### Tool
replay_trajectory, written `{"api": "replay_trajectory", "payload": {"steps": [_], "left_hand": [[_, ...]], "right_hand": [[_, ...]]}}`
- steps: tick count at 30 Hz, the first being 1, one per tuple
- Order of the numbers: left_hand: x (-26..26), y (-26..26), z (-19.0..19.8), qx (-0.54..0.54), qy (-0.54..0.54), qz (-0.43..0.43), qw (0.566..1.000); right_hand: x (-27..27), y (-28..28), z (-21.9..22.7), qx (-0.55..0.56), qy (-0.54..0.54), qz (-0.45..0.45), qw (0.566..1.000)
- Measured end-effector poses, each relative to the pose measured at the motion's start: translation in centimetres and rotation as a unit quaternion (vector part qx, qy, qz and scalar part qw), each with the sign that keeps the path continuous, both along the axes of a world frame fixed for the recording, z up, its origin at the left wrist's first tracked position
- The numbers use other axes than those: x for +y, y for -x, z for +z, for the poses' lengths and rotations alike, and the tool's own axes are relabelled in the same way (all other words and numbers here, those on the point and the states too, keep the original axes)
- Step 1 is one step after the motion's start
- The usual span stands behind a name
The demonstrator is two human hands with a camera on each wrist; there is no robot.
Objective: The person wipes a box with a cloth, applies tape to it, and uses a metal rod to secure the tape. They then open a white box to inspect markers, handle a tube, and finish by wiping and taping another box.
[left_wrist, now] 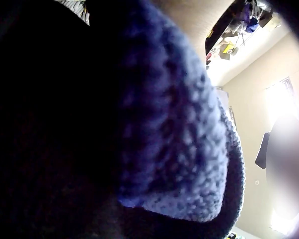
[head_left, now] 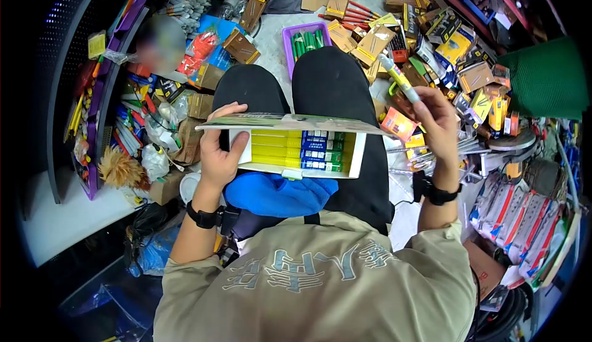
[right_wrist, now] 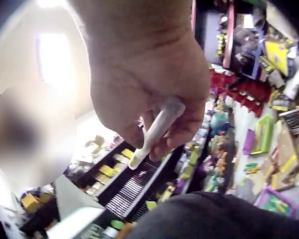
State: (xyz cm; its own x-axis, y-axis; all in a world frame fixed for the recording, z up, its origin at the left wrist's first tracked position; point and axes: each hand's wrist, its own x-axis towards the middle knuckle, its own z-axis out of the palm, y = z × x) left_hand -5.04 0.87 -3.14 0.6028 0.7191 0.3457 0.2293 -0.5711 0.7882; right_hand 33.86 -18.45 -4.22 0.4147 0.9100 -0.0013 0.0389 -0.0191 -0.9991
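My left hand (head_left: 221, 154) grips the left end of an open white box (head_left: 354, 157) over my lap, thumb at the near side. Its printed lid (head_left: 296, 122) stands raised along the far side. Several yellow, blue-labelled sticks with green ends (head_left: 277, 151) lie side by side inside. To the right of the box, my right hand (head_left: 439, 123) pinches a marker-like stick (head_left: 399, 78) with a yellow label and a whitish end, held in the air. In the right wrist view the fingers curl round this pale stick (right_wrist: 159, 127). Blue knit fabric (left_wrist: 189, 149) blocks most of the left wrist view.
A blue cloth (head_left: 277, 194) lies on my lap below the box. Beyond my knees stands a purple basket (head_left: 288, 51) of green sticks. Cardboard boxes (head_left: 373, 43) are heaped at the right, near a green mesh bin (head_left: 542, 77). A purple-edged rack (head_left: 102, 101) stands left.
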Motion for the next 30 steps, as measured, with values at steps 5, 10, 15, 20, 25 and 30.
{"api": "replay_trajectory", "payload": {"steps": [5,10,15,20,25,30], "left_hand": [[0.2,0.1,0.4,0.013,-0.004,0.01,1.0],[0.1,0.3,0.4,0.015,0.013,0.018,1.0],[0.4,0.4,0.4,0.036,0.007,0.022,0.999],[0.8,0.3,0.1,0.037,0.04,0.028,0.998],[1.0,0.6,0.2,-0.024,0.097,0.011,0.995],[1.1,1.5,1.4,-0.127,0.085,-0.019,0.988]], "right_hand": [[1.7,-4.7,-19.7,-0.161,0.149,-0.05,0.974],[-3.2,-5.1,-37.8,-0.062,0.334,-0.063,0.938],[-4.6,-3.1,-40.2,-0.196,0.422,-0.118,0.877],[-1.6,-5.0,-39.5,-0.23,0.396,-0.138,0.878],[5.2,-3.7,-20.5,-0.136,0.237,-0.108,0.956],[5.5,1.6,0.4,0.022,-0.079,0.152,0.985]]}}
